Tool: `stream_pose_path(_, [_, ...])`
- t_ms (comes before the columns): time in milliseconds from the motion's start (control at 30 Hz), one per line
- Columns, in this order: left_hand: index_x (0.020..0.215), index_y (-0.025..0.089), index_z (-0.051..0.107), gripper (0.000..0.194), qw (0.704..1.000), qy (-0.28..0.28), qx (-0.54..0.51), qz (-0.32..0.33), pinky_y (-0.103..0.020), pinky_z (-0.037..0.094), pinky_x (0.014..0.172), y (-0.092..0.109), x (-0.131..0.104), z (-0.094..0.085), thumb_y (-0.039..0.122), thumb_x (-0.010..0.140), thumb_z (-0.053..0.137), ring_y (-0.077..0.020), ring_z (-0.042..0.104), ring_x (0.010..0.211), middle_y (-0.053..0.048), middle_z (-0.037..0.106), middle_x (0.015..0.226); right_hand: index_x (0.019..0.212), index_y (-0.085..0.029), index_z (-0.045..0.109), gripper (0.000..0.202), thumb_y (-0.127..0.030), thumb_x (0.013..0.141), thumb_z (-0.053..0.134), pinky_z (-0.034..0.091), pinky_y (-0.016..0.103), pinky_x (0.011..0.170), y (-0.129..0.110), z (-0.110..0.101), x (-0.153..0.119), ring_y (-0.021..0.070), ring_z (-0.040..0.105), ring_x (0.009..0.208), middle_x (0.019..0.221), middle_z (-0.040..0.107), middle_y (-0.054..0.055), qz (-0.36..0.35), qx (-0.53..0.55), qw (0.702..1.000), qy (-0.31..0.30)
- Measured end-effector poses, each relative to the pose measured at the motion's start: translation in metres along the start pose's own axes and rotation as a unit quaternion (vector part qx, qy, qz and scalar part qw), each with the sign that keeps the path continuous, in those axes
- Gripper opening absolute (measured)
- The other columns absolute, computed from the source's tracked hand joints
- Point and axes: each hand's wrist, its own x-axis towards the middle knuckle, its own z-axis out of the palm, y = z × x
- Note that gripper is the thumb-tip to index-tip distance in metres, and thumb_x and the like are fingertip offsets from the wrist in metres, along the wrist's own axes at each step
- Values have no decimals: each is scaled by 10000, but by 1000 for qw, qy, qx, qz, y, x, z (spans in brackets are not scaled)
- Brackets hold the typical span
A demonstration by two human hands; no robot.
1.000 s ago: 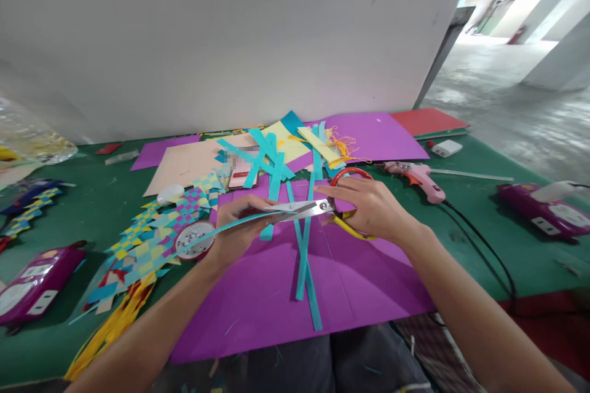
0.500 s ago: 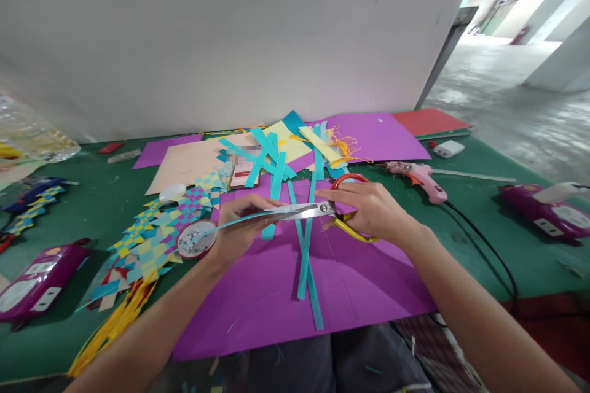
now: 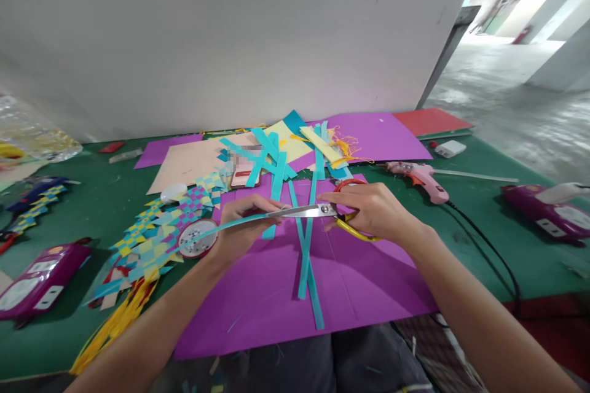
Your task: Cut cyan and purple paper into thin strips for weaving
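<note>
My right hand (image 3: 369, 207) is closed around the red and yellow handles of a pair of scissors (image 3: 306, 210), whose blades point left. Pinched in my left hand (image 3: 246, 218) is a thin turquoise paper strip (image 3: 198, 236) that trails off to the left. The blade tips reach the strip at my left fingertips, and the blades look closed together. Below the scissors, two narrow turquoise strips (image 3: 305, 258) cross on a large purple sheet (image 3: 373, 301). Wider turquoise strips (image 3: 278, 178) lie just beyond my left hand.
Left of my arm are woven paper pieces (image 3: 150, 239), a round dish of small beads (image 3: 197, 249) and yellow cords (image 3: 115, 325). A pink glue gun (image 3: 421, 179) with a black cable lies right. Purple power strips (image 3: 43, 279) sit at both sides; a grey panel (image 3: 230, 43) stands behind.
The scissor blades have closed from slightly apart along the turquoise strip. The strip's trailing end has shifted a little; both hands stay almost in place.
</note>
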Motion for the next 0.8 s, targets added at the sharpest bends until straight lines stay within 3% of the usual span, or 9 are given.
stream_pose_path(100, [712,186,707,127,1000,-7,8,2,-207,539,567,-1,0,0,78,675,764,-136,678,632,-17,731,716,1055,-195,700,281,-260,789,639,432,253,587,0,-2,0,143,597,646,780,688,40,18,13,1000,9])
stream_pose_path(200, [735,199,710,152,1000,0,-1,4,-218,548,586,-2,0,0,86,658,777,-148,690,665,-14,740,752,1129,-186,655,423,-401,765,684,472,287,707,-1,-4,2,186,622,810,917,685,69,37,34,999,11])
stream_pose_path(367, [705,177,705,91,1000,-3,0,-5,-212,528,538,-1,1,1,134,670,777,-148,678,620,-33,739,733,1122,-162,640,525,-523,742,675,478,306,717,-4,-2,5,192,614,799,864,658,68,0,45,999,-9])
stream_pose_path(633, [687,157,713,71,999,-5,23,-30,-243,541,564,4,0,4,177,674,780,-189,694,668,-71,749,761,1107,-166,656,461,-495,784,642,455,301,683,-5,5,4,182,590,748,772,634,56,-18,20,1000,-13])
stream_pose_path(800, [689,148,706,86,999,-11,19,-31,-272,555,610,1,0,3,189,680,781,-215,708,710,-91,753,792,1108,-177,664,431,-466,789,647,455,284,666,-4,7,2,175,595,751,823,656,68,-11,22,1000,-16])
